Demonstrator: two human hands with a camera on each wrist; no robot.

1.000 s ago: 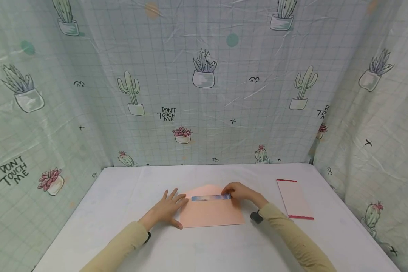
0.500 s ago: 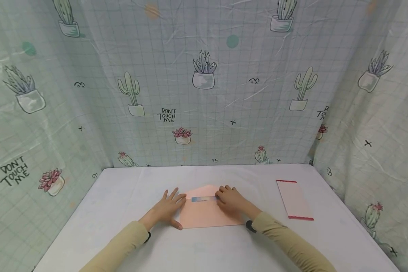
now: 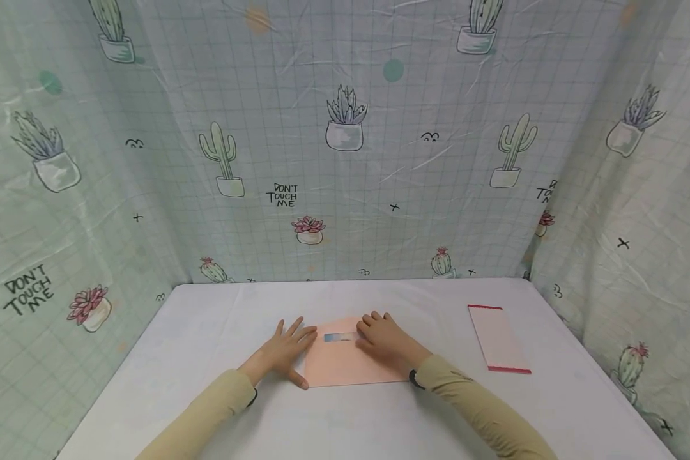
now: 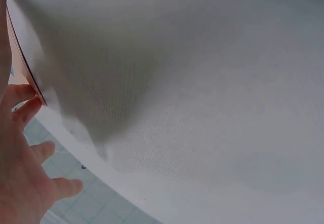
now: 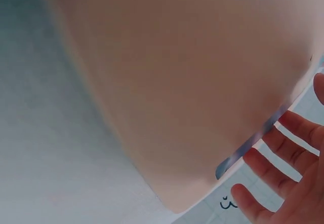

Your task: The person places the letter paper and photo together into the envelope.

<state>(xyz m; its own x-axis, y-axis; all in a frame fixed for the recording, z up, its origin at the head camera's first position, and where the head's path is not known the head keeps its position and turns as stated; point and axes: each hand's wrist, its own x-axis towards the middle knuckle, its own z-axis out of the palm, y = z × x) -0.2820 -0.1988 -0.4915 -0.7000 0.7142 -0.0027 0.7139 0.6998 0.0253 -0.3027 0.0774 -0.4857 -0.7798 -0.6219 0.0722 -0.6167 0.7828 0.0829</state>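
A peach envelope [image 3: 345, 370] lies flat on the white table with its flap raised toward the back. Across its upper part runs a narrow blue and purple strip [image 3: 336, 337] with a cloudy pattern. My left hand [image 3: 284, 352] is spread at the envelope's left side, fingertips and thumb at its edge. My right hand [image 3: 386, 342] lies over the envelope's right half, its fingers at the strip and covering its right part. In the right wrist view the strip [image 5: 248, 145] shows along the envelope's edge, with the fingertips right beside it.
To the right on the white table [image 3: 253, 421] lies a pale pink flat rectangle [image 3: 499, 338] with red bands at both short ends. A curtain [image 3: 345, 172] printed with potted cacti stands behind the table and along both sides.
My right hand has slid left along the strip, from its right end toward its middle, covering more of it. The left hand and the envelope have hardly moved.
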